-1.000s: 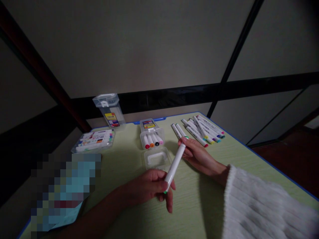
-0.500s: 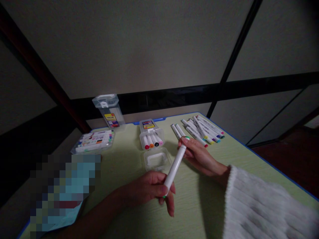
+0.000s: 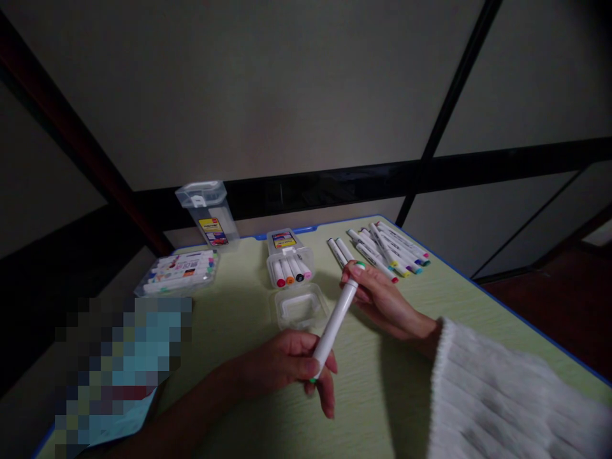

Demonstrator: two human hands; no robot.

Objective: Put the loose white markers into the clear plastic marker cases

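A white marker with green ends is held slantwise above the table, one end in each hand. My left hand pinches its lower end between thumb and fingers. Around the upper end, just below the green tip, my right hand is closed. Beyond the hands lies a clear plastic case with its open end facing me; red, orange, black and pink marker ends show in it. Its detached clear lid rests in front, partly behind my left hand. Several loose markers are spread to the right.
At the back left stands a tall clear case with a yellow and purple label. A flat clear pack of markers lies in front of it. A blurred-out blue item is at the near left. The pale green table has a blue edge.
Almost nothing differs. Both hands keep the marker in nearly the same position, and the view has shifted very slightly.
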